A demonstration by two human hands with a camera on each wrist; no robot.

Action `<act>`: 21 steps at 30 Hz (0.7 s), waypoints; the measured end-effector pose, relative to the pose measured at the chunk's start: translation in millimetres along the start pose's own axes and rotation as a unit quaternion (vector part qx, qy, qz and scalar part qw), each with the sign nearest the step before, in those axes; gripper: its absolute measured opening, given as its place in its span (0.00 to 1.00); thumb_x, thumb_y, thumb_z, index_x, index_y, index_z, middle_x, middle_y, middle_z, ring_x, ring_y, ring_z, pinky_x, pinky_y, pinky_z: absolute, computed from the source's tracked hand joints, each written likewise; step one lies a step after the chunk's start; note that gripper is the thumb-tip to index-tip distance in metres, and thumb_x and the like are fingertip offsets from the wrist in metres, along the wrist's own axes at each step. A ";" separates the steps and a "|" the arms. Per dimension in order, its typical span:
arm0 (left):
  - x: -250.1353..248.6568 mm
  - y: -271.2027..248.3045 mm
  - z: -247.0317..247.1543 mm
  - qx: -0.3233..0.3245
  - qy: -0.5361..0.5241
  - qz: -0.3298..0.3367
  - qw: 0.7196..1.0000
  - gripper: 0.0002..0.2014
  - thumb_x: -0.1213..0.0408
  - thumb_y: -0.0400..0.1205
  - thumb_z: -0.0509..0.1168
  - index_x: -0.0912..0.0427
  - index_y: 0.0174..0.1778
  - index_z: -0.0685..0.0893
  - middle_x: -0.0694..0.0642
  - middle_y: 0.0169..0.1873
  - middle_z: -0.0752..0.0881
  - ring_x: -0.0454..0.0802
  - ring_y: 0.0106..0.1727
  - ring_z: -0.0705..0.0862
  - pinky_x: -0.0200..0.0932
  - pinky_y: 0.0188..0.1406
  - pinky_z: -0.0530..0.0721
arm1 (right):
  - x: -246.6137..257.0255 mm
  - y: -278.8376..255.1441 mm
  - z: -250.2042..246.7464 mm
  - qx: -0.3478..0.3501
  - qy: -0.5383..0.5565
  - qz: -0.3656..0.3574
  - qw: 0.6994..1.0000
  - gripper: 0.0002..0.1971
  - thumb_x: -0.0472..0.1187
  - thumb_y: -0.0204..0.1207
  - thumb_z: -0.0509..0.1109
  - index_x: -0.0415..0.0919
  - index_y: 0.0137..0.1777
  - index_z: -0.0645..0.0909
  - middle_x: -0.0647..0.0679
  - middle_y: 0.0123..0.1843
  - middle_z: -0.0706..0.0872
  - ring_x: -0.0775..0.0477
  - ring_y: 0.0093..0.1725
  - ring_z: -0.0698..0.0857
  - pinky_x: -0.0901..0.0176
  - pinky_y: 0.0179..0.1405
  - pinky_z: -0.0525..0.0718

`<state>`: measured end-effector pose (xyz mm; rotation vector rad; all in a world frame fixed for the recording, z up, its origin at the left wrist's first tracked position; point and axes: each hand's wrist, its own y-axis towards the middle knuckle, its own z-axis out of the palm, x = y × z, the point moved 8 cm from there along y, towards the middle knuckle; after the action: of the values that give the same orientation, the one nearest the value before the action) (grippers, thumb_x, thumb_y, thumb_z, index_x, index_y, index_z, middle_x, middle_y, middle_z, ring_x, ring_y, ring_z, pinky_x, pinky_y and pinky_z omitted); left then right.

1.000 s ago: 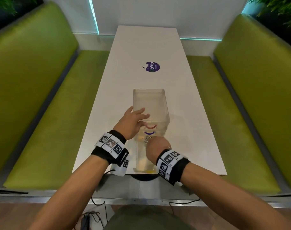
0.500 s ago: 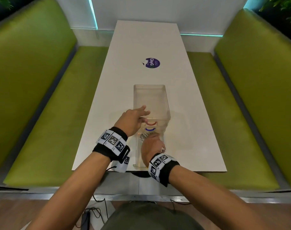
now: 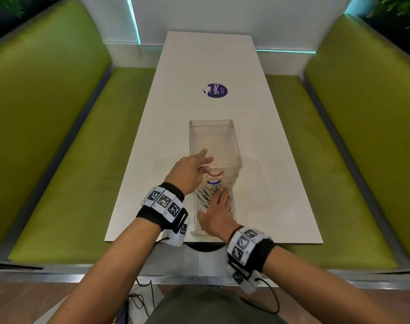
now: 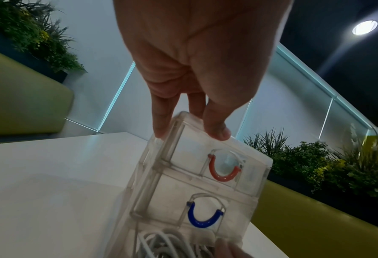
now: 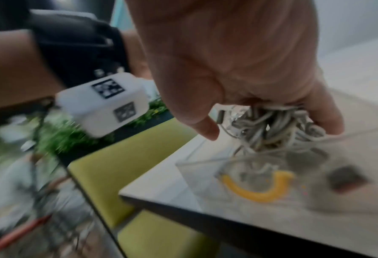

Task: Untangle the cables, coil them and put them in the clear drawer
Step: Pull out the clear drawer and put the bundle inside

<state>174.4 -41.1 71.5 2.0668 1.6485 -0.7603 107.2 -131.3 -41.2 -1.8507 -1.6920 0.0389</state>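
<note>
A clear drawer unit (image 3: 214,141) (image 4: 205,183) stands on the white table (image 3: 152,160), with a red handle (image 3: 214,174) over a blue one (image 3: 213,182). Its bottom drawer (image 3: 195,220), with a yellow handle (image 5: 258,190), is pulled out toward me. A bundle of white cables (image 3: 205,195) (image 5: 272,125) (image 4: 161,244) lies in that drawer. My right hand (image 3: 217,206) (image 5: 238,61) lies over the cables with fingers spread on them. My left hand (image 3: 190,170) (image 4: 194,108) rests straight fingers on the unit's top front edge.
Green benches (image 3: 59,160) (image 3: 363,148) run along both sides of the table. A purple sticker (image 3: 217,90) sits farther up the tabletop. The open drawer reaches the table's near edge (image 3: 269,242). Black wires (image 3: 138,298) lie on the floor below.
My right hand went from curled above the open drawer to fingers spread on the cables, its wrist swinging back and right. My left hand stays on the unit's top.
</note>
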 end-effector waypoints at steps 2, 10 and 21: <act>0.5 1.0 -0.3 0.000 -0.008 -0.003 1.000 0.17 0.64 0.84 0.62 0.52 0.69 0.80 0.48 0.78 0.70 0.52 0.74 0.75 0.46 0.72 0.70 | -4.6 -13.6 5.3 -0.039 -0.073 -0.101 0.991 0.35 0.48 0.85 0.52 0.34 0.83 0.37 0.29 0.83 0.37 0.29 0.83 0.41 0.35 0.82 0.52; 1.1 0.6 2.2 0.025 -0.009 0.005 1.000 0.18 0.68 0.84 0.60 0.54 0.69 0.81 0.51 0.78 0.70 0.54 0.72 0.78 0.50 0.73 0.73 | -8.2 -12.2 18.3 -0.126 -0.199 -0.175 0.956 0.33 0.53 0.77 0.49 0.32 0.75 0.72 0.27 0.73 0.74 0.27 0.73 0.74 0.32 0.69 0.74; 0.8 0.4 -1.7 0.034 -0.013 -0.004 0.999 0.24 0.74 0.84 0.57 0.59 0.78 0.68 0.48 0.66 0.83 0.45 0.64 0.84 0.41 0.71 0.72 | 9.5 8.6 8.8 -0.121 -0.153 -0.128 0.972 0.28 0.51 0.76 0.54 0.30 0.64 0.80 0.29 0.64 0.82 0.28 0.65 0.81 0.35 0.65 0.79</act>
<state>175.2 -39.5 72.4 2.0895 1.6379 -0.8544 112.8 -118.8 -48.6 -1.8550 -2.2252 0.0133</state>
